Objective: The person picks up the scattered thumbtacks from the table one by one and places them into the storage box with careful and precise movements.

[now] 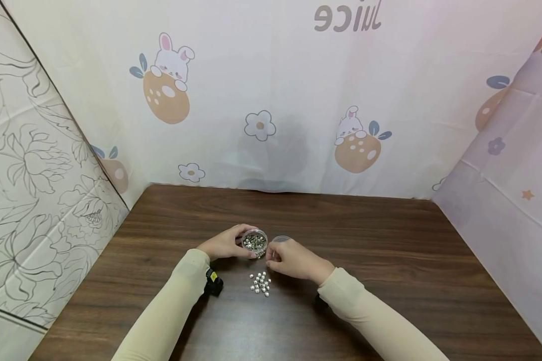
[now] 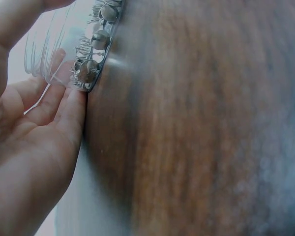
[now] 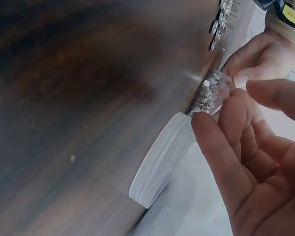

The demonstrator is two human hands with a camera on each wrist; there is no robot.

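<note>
My left hand (image 1: 228, 244) grips a clear round plastic jar (image 2: 51, 46) from its left side, thumb on the near side and fingers round the back. Silvery thumbtacks (image 1: 255, 242) with pins and round heads lie inside the jar. Just right of it, my right hand (image 1: 295, 259) is curled, its thumb tip close to the index finger beside the jar in the right wrist view; I cannot tell whether a tack is between them. The little finger reaches close to the clear round lid (image 3: 160, 160), which lies on the table and is partly hidden in the head view.
Several loose thumbtacks (image 1: 260, 284) are scattered on the brown wooden table (image 1: 366, 225) on the near side of the jar. A printed curtain (image 1: 298, 165) hangs along the table's back edge. Black wrist devices (image 1: 214, 282) sit below both forearms.
</note>
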